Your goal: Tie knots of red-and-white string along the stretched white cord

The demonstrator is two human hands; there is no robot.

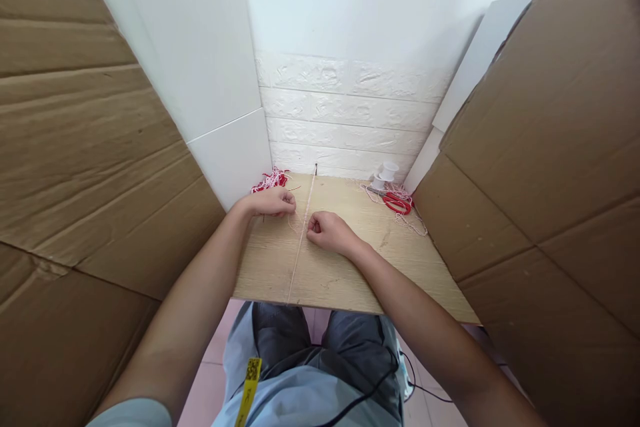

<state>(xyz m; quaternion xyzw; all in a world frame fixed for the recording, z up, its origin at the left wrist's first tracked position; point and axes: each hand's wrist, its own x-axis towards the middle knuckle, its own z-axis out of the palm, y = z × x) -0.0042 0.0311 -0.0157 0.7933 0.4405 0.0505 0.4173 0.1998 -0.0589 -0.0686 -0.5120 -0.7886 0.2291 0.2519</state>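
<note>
Pinching narrow, your left hand (280, 202) and right hand (325, 231) flank the pale cord (297, 260); whether they grip anything, I can't tell. Along your wooden board (365, 280) the cord runs straight to a dark hook (316, 170), red-handled scissors (398, 203) lying near white spools (388, 171).

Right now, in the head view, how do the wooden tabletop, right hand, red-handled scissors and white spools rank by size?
1. Wooden tabletop, by far
2. Right hand
3. Red-handled scissors and white spools, unranked: the scissors stretch longer, but their overall areas look too alike.
</note>
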